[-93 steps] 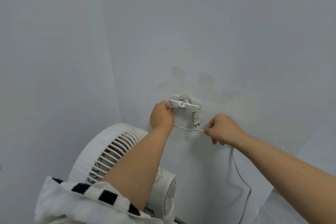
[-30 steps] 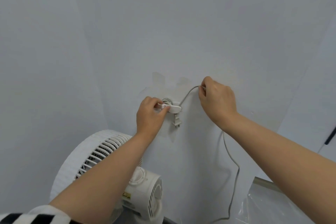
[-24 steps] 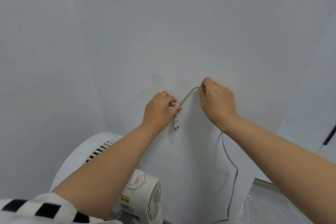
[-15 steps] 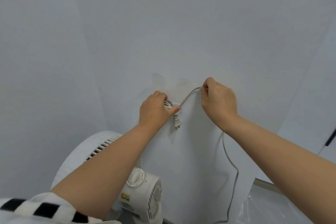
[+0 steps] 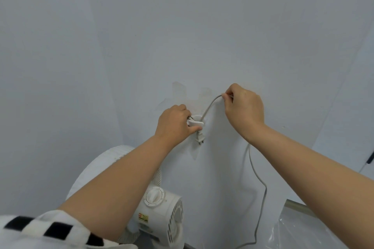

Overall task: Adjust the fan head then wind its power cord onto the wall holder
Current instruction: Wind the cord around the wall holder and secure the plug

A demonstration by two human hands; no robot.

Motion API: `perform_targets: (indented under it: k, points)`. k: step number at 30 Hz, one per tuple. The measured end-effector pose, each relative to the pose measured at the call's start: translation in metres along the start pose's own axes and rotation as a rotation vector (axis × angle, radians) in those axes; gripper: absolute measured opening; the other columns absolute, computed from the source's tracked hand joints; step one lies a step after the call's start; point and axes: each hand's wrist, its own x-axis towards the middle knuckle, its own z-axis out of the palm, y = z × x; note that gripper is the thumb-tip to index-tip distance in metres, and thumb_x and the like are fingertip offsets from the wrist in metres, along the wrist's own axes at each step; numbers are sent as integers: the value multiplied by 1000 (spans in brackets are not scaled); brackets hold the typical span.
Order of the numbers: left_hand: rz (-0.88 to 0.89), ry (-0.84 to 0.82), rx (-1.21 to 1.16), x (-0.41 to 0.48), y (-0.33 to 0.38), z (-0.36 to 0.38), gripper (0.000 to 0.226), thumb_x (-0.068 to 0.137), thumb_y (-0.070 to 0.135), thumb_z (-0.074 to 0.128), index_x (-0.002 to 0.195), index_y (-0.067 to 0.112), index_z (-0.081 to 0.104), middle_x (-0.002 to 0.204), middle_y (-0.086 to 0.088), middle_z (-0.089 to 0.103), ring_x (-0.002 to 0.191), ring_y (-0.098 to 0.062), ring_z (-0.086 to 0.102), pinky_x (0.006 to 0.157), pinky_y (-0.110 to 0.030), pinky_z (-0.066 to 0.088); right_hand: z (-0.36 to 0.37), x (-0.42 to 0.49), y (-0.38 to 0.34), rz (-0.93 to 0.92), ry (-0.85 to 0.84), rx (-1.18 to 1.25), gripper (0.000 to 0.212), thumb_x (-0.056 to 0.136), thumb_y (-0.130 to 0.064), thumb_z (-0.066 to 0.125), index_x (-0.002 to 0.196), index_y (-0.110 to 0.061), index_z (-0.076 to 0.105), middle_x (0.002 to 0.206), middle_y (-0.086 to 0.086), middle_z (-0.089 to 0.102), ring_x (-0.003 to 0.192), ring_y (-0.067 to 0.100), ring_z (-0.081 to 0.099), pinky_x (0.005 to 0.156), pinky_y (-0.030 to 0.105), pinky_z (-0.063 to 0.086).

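A small white wall holder (image 5: 196, 122) is stuck to the grey wall at mid-frame. My left hand (image 5: 174, 123) covers its left side, fingers gripping the holder's flat wing. The grey power cord (image 5: 210, 105) rises from the holder in an arc to my right hand (image 5: 243, 109), which pinches it up and to the right. Below my right wrist the cord hangs down in a long loop (image 5: 261, 184). The plug (image 5: 200, 138) dangles just under the holder. The white fan (image 5: 159, 206) stands below, half hidden behind my left forearm.
Patches of old tape residue (image 5: 179, 89) mark the wall above the holder. A clear plastic sheet over a metal edge (image 5: 299, 220) sits at the lower right. A wall corner runs down the left part of the frame.
My right hand went from below the holder to above and right of it, carrying the cord up. In the last second both hands barely moved; my left fingers shifted on the holder's wing.
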Motion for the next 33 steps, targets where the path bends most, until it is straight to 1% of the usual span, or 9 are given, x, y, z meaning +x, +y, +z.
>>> perform_targets:
  k: [4, 7, 10, 13, 15, 18, 28, 30, 33]
  points:
    - [-23, -39, 180, 7, 16, -8, 61, 75, 67, 55, 76, 8, 65, 75, -4, 54, 78, -21, 51, 60, -31, 32, -2, 1, -1, 21, -3, 34, 20, 95, -22, 49, 92, -5, 60, 88, 10, 68, 80, 32, 60, 68, 38, 46]
    - [-41, -66, 305, 10, 28, -13, 63, 83, 66, 46, 57, 9, 40, 60, 1, 36, 69, -21, 46, 50, -29, 23, -3, 1, -2, 21, 1, 45, 20, 95, -22, 50, 93, -6, 61, 87, 9, 69, 80, 32, 61, 69, 37, 46]
    - [-77, -77, 287, 16, 35, -15, 56, 89, 57, 45, 61, 9, 37, 65, -1, 47, 72, -24, 53, 56, -30, 30, -4, 2, -6, 12, -1, 66, 20, 95, -23, 50, 93, -6, 61, 87, 9, 69, 80, 30, 62, 72, 40, 48]
    - [-113, -67, 248, 18, 34, -17, 56, 92, 50, 43, 54, 11, 31, 55, 1, 38, 65, -22, 48, 57, -30, 31, -4, 3, -11, -9, 3, 73, 21, 95, -25, 51, 92, -7, 61, 86, 8, 69, 80, 29, 62, 72, 39, 47]
    - [-149, -63, 185, 20, 26, -17, 52, 90, 49, 47, 55, 10, 42, 57, -1, 47, 66, -23, 52, 58, -30, 34, -4, 5, -12, -4, -10, 62, 22, 94, -27, 53, 92, -7, 61, 85, 8, 68, 80, 30, 61, 70, 37, 46]
    - [-214, -56, 47, 23, 14, -19, 40, 84, 47, 56, 73, 10, 67, 78, -5, 68, 79, -25, 62, 65, -29, 43, -4, 5, -14, 9, -53, 43, 23, 93, -31, 54, 90, -9, 62, 82, 8, 67, 80, 31, 60, 69, 36, 46]
    - [-320, 2, -217, 23, -3, -16, 19, 84, 35, 62, 78, 18, 69, 86, 1, 71, 87, -18, 62, 70, -25, 38, 2, 2, -16, 17, -136, 26, 20, 92, -25, 53, 92, -10, 66, 88, 8, 69, 83, 30, 61, 71, 34, 47]
    - [-319, -5, -235, 24, -5, -18, 19, 85, 33, 61, 79, 18, 70, 87, 1, 71, 87, -18, 62, 70, -25, 39, 3, 3, -15, 43, -155, 61, 19, 92, -24, 54, 90, -10, 67, 86, 7, 69, 82, 28, 61, 72, 35, 49]
    - [-311, -38, -234, 26, -8, -21, 21, 87, 29, 57, 80, 15, 70, 88, -2, 71, 88, -21, 62, 72, -27, 42, 2, 4, -12, 96, -179, 111, 20, 91, -24, 56, 87, -8, 68, 74, 2, 60, 75, 23, 57, 68, 29, 44]
